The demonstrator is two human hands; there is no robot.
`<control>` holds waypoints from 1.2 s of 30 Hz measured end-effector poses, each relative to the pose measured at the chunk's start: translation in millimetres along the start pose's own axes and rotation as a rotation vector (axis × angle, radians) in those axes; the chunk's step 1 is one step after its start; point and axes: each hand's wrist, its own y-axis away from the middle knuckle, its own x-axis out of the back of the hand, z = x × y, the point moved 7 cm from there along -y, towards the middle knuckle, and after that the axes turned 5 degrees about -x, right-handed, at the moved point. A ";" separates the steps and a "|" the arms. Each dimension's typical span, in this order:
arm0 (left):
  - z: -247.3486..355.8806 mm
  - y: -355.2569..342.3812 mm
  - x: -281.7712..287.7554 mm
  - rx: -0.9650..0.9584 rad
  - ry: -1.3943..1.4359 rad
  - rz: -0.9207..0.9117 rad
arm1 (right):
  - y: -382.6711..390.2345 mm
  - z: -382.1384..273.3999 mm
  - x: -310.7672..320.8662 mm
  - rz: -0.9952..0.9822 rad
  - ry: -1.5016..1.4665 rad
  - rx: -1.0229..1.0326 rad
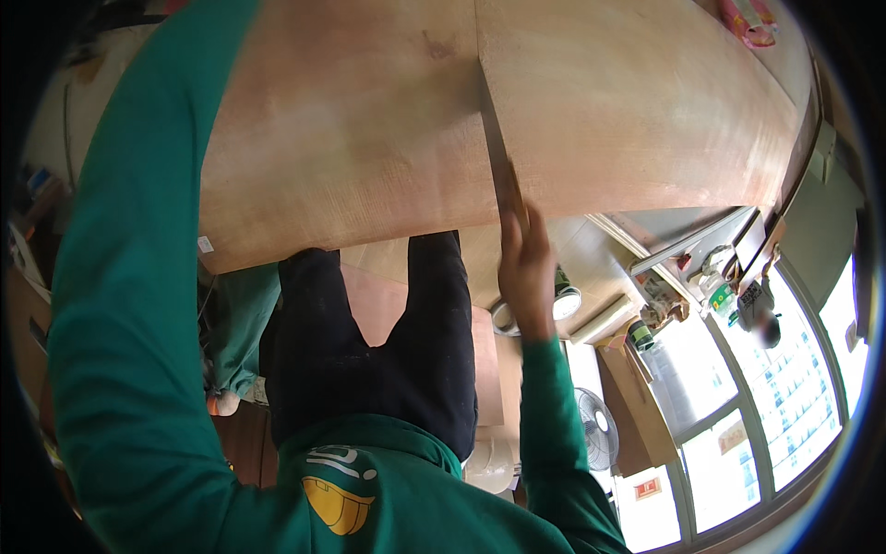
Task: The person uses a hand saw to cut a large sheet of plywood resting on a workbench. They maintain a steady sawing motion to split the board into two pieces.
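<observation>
My right hand (529,272) is closed around the wooden handle of what looks like a handsaw (495,138). Its dark blade runs away from me along a cut in a large light-brown plywood sheet (351,166). Beyond the blade's far end, a thin straight line continues across the sheet to the top edge of the view. My left arm (129,277), in a green sleeve, stretches forward over the sheet's left side. The left hand lies beyond the upper edge and is not seen.
Under the sheet's near edge are my legs (369,388) in dark trousers. A pink packet (749,23) lies at the far right. On the right are a fan (598,427), a cardboard box (637,415), a green-labelled bottle (720,297) and bright windows (775,388). Green cloth (238,328) hangs at left.
</observation>
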 end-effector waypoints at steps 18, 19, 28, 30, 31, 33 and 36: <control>-27.9 -9.2 1.3 0.101 0.025 0.091 | 64.8 34.1 16.5 -0.023 0.008 -0.105; -30.2 -8.7 2.0 0.078 0.019 0.071 | 109.8 38.7 39.6 0.033 0.096 0.053; -24.6 -15.7 8.6 0.086 -0.073 0.073 | -17.8 17.1 -18.0 0.190 0.028 0.283; -16.1 -22.1 1.9 0.056 -0.026 0.081 | -57.5 -6.2 -20.2 0.164 -0.074 0.245; -20.4 -22.9 2.4 0.058 0.004 0.096 | -52.1 -5.2 -18.3 0.127 -0.055 0.176; -37.4 -17.9 -2.8 0.107 0.006 0.088 | -3.7 8.0 -5.4 0.030 -0.002 0.041; -53.8 -14.9 1.9 0.119 0.007 0.086 | 125.2 49.3 45.0 -0.040 0.102 0.018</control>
